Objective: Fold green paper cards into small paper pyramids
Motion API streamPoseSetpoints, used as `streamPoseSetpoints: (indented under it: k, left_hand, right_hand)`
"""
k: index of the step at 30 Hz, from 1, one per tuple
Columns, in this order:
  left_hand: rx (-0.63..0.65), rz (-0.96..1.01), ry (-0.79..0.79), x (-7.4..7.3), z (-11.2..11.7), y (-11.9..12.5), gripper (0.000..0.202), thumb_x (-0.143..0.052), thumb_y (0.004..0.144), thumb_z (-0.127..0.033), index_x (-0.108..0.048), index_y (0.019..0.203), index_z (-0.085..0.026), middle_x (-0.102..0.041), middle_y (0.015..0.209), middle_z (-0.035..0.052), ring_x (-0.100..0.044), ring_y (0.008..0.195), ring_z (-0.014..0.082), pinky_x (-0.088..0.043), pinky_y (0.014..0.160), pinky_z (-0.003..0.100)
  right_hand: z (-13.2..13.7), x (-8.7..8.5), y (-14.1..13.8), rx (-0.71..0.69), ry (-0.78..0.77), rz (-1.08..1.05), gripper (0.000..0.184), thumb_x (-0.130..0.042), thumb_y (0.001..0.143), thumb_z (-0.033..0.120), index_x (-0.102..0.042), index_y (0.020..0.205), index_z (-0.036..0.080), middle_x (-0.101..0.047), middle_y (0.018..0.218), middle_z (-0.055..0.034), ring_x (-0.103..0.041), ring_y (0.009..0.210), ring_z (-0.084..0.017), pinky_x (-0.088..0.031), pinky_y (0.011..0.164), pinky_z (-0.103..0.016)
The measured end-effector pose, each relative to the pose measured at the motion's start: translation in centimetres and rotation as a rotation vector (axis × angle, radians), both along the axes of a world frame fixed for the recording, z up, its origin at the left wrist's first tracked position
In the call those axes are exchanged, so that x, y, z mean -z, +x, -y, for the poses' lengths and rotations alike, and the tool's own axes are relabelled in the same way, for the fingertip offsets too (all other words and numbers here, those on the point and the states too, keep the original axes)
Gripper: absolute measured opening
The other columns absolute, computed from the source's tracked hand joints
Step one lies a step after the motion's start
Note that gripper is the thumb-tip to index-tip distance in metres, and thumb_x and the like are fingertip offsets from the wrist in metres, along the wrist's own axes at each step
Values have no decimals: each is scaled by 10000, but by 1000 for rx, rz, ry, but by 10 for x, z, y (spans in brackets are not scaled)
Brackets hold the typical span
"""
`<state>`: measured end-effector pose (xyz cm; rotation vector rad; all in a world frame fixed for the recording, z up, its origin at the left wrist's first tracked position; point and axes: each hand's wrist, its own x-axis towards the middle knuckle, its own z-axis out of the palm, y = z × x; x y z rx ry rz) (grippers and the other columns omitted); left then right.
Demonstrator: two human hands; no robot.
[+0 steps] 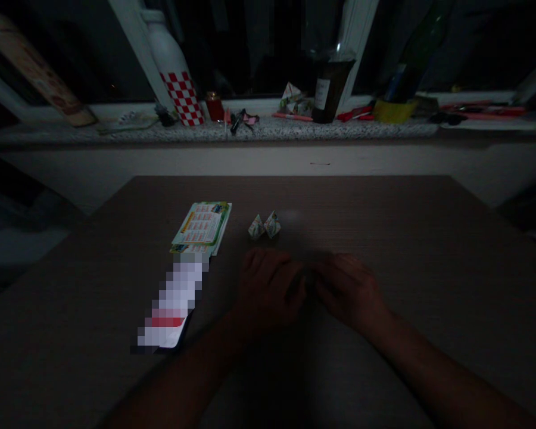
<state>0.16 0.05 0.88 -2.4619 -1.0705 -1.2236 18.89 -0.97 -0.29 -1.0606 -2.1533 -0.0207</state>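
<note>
My left hand [272, 286] and my right hand [348, 292] are close together over the middle of the table, fingers curled in and thumbs drawn toward each other. Something small and dark may be pinched between the fingertips, but shadow hides what it is. Just beyond my left hand stand two small folded paper shapes [265, 226], pointed and printed in colours, side by side. Left of them lies a stack of printed calendar cards [201, 223] with green edges. A phone [172, 336] with a bright, blurred-out screen lies nearer to me, against the cards.
Beyond the brown table [384, 208] runs a speckled stone windowsill [259, 131]. On it stand a white bottle with red checks [183, 95], a red jar [214, 107], a dark cup [328, 95], a folded paper piece [291, 98] and a green bottle [422, 50].
</note>
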Motion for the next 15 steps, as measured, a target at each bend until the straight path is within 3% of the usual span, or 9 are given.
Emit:
streamPoseSetpoints:
  k: [5, 11, 15]
  left_hand:
    - [-27, -32, 26, -2, 0, 2, 141, -620, 760, -231, -615, 885, -168, -624, 868, 77, -559, 816, 209, -401, 777, 385]
    - [-12, -65, -7, -2, -4, 2, 73, -600, 764, -234, -604, 716, -180, -626, 758, 47, -528, 744, 192, -367, 740, 373]
    - [3, -74, -40, -3, -5, 1, 81, -592, 767, -233, -601, 717, -170, -628, 730, 43, -525, 731, 193, -361, 727, 377]
  right_hand:
    - [4, -5, -6, -3, 76, 110, 171, -556, 852, 187, -672, 956, 116, -645, 792, -104, -560, 739, -230, -459, 670, -375]
    - [4, -5, -6, -12, 106, 65, 126, -590, 838, 173, -671, 924, 128, -652, 759, -75, -556, 718, -205, -442, 678, -363]
    - [5, -5, -6, -36, 125, 39, 117, -607, 827, 159, -669, 918, 119, -655, 744, -72, -561, 711, -197, -437, 675, -358]
